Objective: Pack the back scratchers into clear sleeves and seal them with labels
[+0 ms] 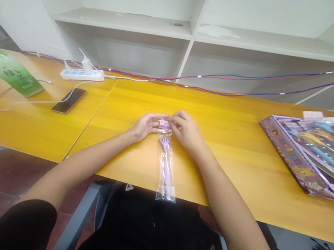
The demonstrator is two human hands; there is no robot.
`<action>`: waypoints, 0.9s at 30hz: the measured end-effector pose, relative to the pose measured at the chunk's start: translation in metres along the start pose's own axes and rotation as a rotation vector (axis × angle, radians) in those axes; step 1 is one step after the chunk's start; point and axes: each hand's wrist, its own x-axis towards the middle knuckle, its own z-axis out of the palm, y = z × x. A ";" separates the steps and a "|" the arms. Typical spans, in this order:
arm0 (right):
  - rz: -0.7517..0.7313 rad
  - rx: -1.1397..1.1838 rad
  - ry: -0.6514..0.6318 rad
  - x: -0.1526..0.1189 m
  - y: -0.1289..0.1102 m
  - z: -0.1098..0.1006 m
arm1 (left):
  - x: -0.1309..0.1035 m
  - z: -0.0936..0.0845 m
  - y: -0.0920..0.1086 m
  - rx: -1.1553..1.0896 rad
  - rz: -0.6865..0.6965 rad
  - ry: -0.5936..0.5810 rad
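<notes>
A light purple back scratcher (166,172) with a small hand-shaped head lies in a clear plastic sleeve (173,192). The sleeve runs toward me, its lower end reaching past the table's front edge. A pink printed card (165,124) tops the sleeve. My left hand (148,126) holds the card's left side with its fingers reaching out around it. My right hand (186,130) pinches the upper right corner of the card, thumb and index finger together. The exact contact of the left fingertips is partly hidden by the card.
An open purple printed box (301,160) with several wrapped items stands at right. At left are a green-labelled bottle (12,72), a phone (69,101) and a white power strip (82,73). Red and blue cables (223,76) cross the table's back, before white shelves (131,23).
</notes>
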 end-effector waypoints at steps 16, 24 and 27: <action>-0.035 0.053 -0.084 -0.001 -0.006 -0.002 | -0.001 0.001 0.001 0.021 0.046 0.012; -0.027 0.054 -0.137 -0.001 -0.007 -0.004 | -0.003 0.004 0.003 0.029 0.082 0.015; -0.018 0.054 -0.142 -0.001 -0.007 -0.005 | -0.003 0.006 0.002 0.079 0.099 0.030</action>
